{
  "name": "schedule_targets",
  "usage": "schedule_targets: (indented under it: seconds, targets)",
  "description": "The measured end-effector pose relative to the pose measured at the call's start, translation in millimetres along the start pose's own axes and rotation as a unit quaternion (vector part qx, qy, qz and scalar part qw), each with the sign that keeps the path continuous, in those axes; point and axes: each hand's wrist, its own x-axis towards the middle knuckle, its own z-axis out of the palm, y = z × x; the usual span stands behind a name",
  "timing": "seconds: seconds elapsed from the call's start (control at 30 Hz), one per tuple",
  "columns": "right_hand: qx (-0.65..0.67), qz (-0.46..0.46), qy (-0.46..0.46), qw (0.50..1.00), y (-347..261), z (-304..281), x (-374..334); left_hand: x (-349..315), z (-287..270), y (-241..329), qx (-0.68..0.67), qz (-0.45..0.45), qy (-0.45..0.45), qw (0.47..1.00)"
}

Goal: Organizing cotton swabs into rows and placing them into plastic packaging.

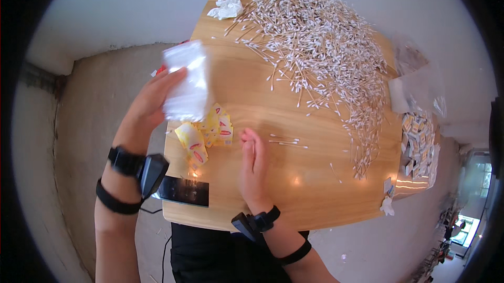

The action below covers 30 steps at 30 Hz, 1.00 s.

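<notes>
My left hand (155, 96) is raised over the table's left edge, gripping a stack of clear plastic bags (190, 81). The bags look shiny and slightly blurred. Below them lie several yellow-and-white printed labels (212, 128) with red ovals, overlapping one another. My right hand (254, 159) is at the near middle of the table, seen from the side. Its fingers are stretched out and slightly bent, and nothing shows in them. Just to its right lie a few loose cotton swabs (286, 142). A large heap of cotton swabs (320, 41) covers the far right part of the table.
The wooden table (236, 83) carries a crumpled tissue (227, 7) at the far left and a dark phone (184, 191) at the near left. Beside its right edge stands a box of small packets (418, 141), with a clear plastic bag (417, 86) behind it.
</notes>
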Motion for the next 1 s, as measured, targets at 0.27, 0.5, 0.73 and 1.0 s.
schedule_targets:
  seconds: [0.27, 0.5, 0.73, 1.0]
  targets:
    - [-0.007, -0.059, -0.019, 0.998, 5, -11, -2, 91, 17, -17, 0.182, -0.031, -0.032, 0.982]
    - [0.007, -0.068, -0.038, 0.997, -3, -8, -2, 101, -1, -30, 0.461, 0.098, 0.142, 0.87]
    - [0.089, -0.017, 0.011, 0.996, 10, -5, -2, 20, -30, -38, 0.341, 0.115, 0.088, 0.929]
    - [-0.01, 0.005, 0.014, 1.0, -10, 6, 17, -47, -20, -96, 0.706, 0.269, 0.107, 0.646]
